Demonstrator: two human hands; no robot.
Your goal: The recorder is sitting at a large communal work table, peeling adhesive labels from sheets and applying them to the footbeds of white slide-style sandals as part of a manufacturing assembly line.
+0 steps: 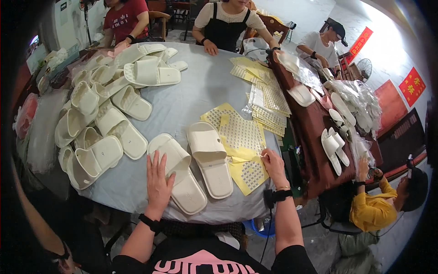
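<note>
A pair of cream slippers lies in front of me, toes away: the left slipper (188, 191) and the right slipper (215, 176). My left hand (159, 182) rests against the left slipper's strap side, fingers stretched out. Yellow sheets (244, 132) covered with rows of small stickers overlap to the right of the pair. At their right edge my right hand (274, 168) is closed in a pinch; whatever is between the fingertips is too small to make out. A small mark shows on the right slipper's insole.
A heap of cream slippers (112, 121) covers the table's left side. More sticker sheets (269, 93) lie farther back. A brown table (315, 169) at right bears slippers and plastic bags (358, 105). Several people sit around, and a blue bin (260, 227) stands below.
</note>
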